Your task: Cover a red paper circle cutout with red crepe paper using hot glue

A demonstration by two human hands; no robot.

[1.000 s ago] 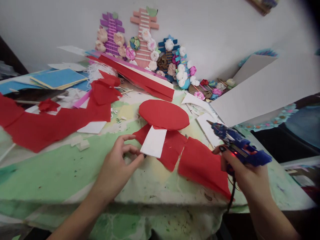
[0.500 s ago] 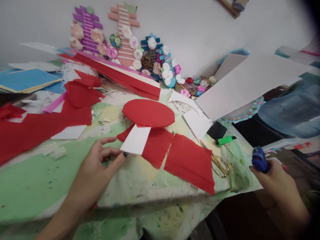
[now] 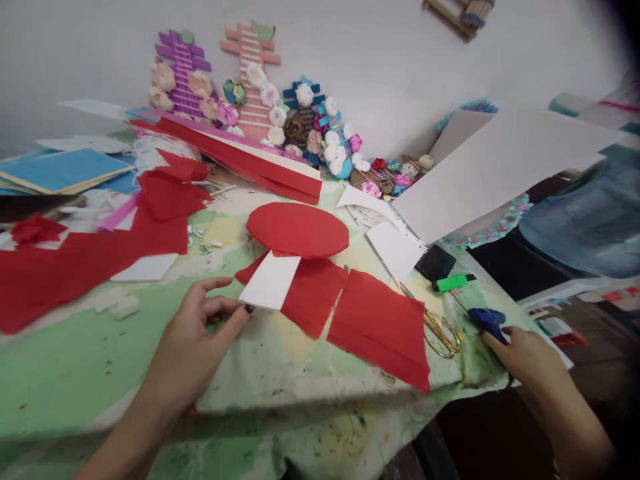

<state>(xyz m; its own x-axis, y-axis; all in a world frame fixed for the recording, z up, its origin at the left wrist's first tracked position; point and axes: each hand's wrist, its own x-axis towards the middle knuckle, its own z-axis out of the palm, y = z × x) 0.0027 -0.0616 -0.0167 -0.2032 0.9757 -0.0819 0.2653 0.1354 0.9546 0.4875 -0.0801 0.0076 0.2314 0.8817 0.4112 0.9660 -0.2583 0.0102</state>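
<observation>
My left hand (image 3: pixel 197 327) rests on the paint-stained table (image 3: pixel 100 360), its fingertips pinching the near corner of a white card strip (image 3: pixel 270 281). The strip lies on red crepe paper (image 3: pixel 310 290) and runs under a red oval piece (image 3: pixel 297 230). A second red sheet (image 3: pixel 383 327) lies to its right. My right hand (image 3: pixel 523 353) is at the table's right edge, fingers curled round a blue glue gun (image 3: pixel 487 320) that lies low on the table.
Gold-handled scissors (image 3: pixel 440 330), a green cutter (image 3: pixel 453 283) and a black pad (image 3: pixel 435 262) lie right of the red sheets. Large white boards (image 3: pixel 495 167) lean at the right. Flower-covered stick crafts (image 3: pixel 260 100) stand against the wall. More red paper (image 3: pixel 75 260) covers the left.
My right hand has carried the glue gun from above the red sheets out to the right and down onto the table's right edge. My left hand has kept its hold on the white strip.
</observation>
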